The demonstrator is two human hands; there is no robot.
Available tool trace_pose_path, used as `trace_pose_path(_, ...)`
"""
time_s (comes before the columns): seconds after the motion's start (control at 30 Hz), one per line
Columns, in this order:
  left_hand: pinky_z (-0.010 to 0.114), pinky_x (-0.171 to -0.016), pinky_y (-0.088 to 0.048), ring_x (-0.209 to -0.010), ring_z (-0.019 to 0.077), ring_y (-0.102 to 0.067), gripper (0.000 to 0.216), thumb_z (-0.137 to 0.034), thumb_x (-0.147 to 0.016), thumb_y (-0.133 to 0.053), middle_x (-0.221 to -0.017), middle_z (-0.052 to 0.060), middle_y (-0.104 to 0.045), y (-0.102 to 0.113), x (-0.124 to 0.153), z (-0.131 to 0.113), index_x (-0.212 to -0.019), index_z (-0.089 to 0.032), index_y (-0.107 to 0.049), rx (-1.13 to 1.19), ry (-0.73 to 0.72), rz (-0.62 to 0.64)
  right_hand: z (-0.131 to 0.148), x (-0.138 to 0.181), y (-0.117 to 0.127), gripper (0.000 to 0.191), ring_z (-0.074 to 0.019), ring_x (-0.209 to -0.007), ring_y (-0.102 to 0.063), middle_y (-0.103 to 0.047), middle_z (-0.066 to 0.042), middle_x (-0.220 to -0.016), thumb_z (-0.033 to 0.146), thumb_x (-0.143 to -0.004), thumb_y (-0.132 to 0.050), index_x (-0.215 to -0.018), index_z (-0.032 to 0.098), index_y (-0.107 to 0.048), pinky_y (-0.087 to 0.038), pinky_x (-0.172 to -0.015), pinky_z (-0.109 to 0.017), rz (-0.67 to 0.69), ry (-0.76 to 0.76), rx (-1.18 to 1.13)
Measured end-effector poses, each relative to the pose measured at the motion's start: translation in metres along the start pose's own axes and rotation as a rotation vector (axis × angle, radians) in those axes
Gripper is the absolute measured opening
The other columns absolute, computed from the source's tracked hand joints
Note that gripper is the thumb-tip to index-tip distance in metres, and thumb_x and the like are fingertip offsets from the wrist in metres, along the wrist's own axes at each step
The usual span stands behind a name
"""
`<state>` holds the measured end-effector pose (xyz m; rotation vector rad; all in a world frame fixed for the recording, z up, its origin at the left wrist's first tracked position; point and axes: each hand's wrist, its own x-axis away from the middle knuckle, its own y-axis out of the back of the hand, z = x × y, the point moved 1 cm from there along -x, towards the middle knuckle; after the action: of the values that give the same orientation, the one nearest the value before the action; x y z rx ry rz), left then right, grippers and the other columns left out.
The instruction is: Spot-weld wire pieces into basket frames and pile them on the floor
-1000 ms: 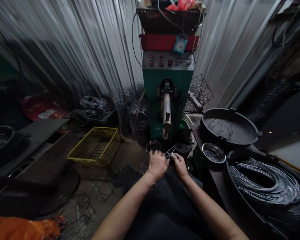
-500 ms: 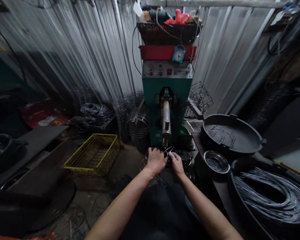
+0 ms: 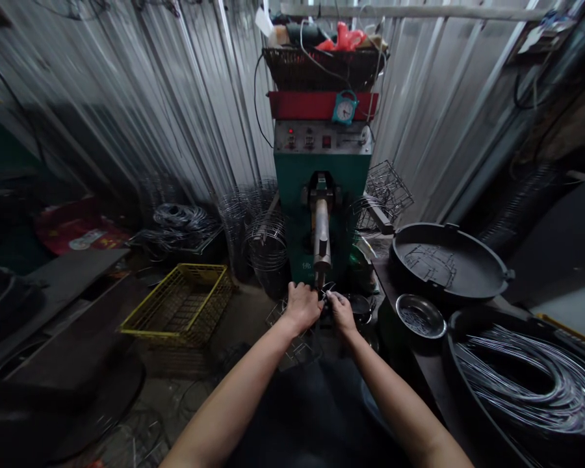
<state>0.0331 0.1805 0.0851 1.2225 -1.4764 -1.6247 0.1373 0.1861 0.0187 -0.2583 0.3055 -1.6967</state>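
Just below the upper arm [image 3: 322,224] of a green spot welder [image 3: 292,208], my two hands are close together. My left hand [image 3: 302,308] has its fingers curled and closed at the electrode tip, on wire that is mostly hidden by the hand. In my right hand [image 3: 342,312], thumb and fingers pinch a thin bent metal wire [image 3: 328,287] beside the tip. The wire's curved end shows just above the fingertips. Whether both hands grip one wire piece or two, I cannot tell.
On the right bench stand a steel bowl [image 3: 442,329] of small metal pieces, a round black pan [image 3: 487,260] with wire parts, and a black tub [image 3: 455,383] of long wires. A yellow wire basket [image 3: 168,330] is at left. Wire rings [image 3: 267,244] hang beside the welder.
Both hands stay at the electrode, with the wire shifted slightly and showing less above the fingers. The left hand has moved a little up toward the tip. The whole view has shifted slightly.
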Motion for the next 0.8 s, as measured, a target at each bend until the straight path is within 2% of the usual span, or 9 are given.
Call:
trace_pose_path(0.17, 0.04, -0.072, -0.029, -0.081, 0.0278, -0.052, 0.031, -0.033, -0.08, -0.042, -0.08, 0.015, -0.062, -0.001, -0.001, 0.0, -0.078, -0.013, -0.066, 0.006, 0.014, 0.035, -0.006, -0.003, -0.001, 0.029, -0.0079, -0.044, -0.038, -0.046, 0.004, -0.05, 0.043, -0.06, -0.063, -0.061, 0.016, -0.052, -0.03, -0.044, -0.021, -0.025, -0.047, -0.069)
trace_pose_path(0.27, 0.04, -0.074, -0.029, -0.085, 0.0285, -0.051, 0.032, -0.035, -0.079, -0.043, -0.082, 0.016, -0.062, 0.0, -0.001, 0.0, -0.08, -0.011, -0.066, 0.006, 0.029, 0.072, -0.007, -0.002, 0.003, 0.033, -0.0081, -0.045, -0.04, -0.048, 0.003, -0.051, 0.047, -0.061, -0.063, -0.063, 0.015, -0.054, -0.032, -0.045, -0.021, 0.014, -0.066, -0.041)
trace_pose_path(0.37, 0.041, -0.076, -0.028, -0.087, 0.0289, -0.05, 0.034, -0.034, -0.08, -0.042, -0.084, 0.017, -0.061, 0.001, 0.0, -0.001, -0.08, -0.01, -0.065, 0.004, 0.043, 0.094, -0.006, 0.007, 0.014, 0.037, -0.0103, -0.052, -0.047, -0.055, 0.0, -0.059, 0.051, -0.065, -0.059, -0.069, 0.013, -0.058, -0.037, -0.05, -0.022, 0.09, -0.076, 0.098)
trace_pose_path(0.47, 0.042, -0.077, -0.027, -0.089, 0.0291, -0.049, 0.033, -0.032, -0.08, -0.041, -0.086, 0.017, -0.061, 0.002, 0.002, -0.005, -0.082, -0.009, -0.065, 0.0, 0.047, 0.087, -0.007, 0.026, 0.028, 0.037, -0.0144, -0.065, -0.054, -0.06, -0.003, -0.068, 0.05, -0.069, -0.056, -0.074, 0.013, -0.062, -0.041, -0.062, -0.025, 0.228, -0.062, 0.346)
trace_pose_path(0.57, 0.043, -0.079, -0.026, -0.089, 0.0294, -0.048, 0.032, -0.03, -0.08, -0.042, -0.087, 0.018, -0.061, 0.002, 0.004, -0.009, -0.084, -0.008, -0.064, -0.014, 0.063, 0.07, -0.012, 0.049, 0.037, 0.033, -0.0181, -0.078, -0.056, -0.063, -0.005, -0.082, 0.045, -0.071, -0.057, -0.085, 0.016, -0.064, -0.042, -0.072, -0.029, 0.417, 0.031, 0.583)
trace_pose_path(0.63, 0.043, -0.079, -0.026, -0.089, 0.0292, -0.048, 0.032, -0.03, -0.08, -0.042, -0.087, 0.018, -0.061, 0.001, 0.005, -0.012, -0.084, -0.008, -0.064, -0.03, 0.077, 0.059, -0.016, 0.06, 0.041, 0.03, -0.0193, -0.082, -0.056, -0.062, -0.007, -0.089, 0.041, -0.073, -0.057, -0.091, 0.017, -0.063, -0.042, -0.074, -0.03, 0.484, 0.135, 0.698)
trace_pose_path(0.8, 0.042, -0.078, -0.027, -0.089, 0.0287, -0.048, 0.033, -0.032, -0.08, -0.042, -0.085, 0.017, -0.061, 0.0, 0.005, -0.012, -0.085, -0.009, -0.065, -0.038, 0.133, 0.05, -0.024, 0.065, 0.046, 0.026, -0.0167, -0.071, -0.055, -0.06, -0.007, -0.076, 0.038, -0.083, -0.046, -0.08, 0.016, -0.061, -0.043, -0.065, -0.027, 0.415, 0.374, 0.826)
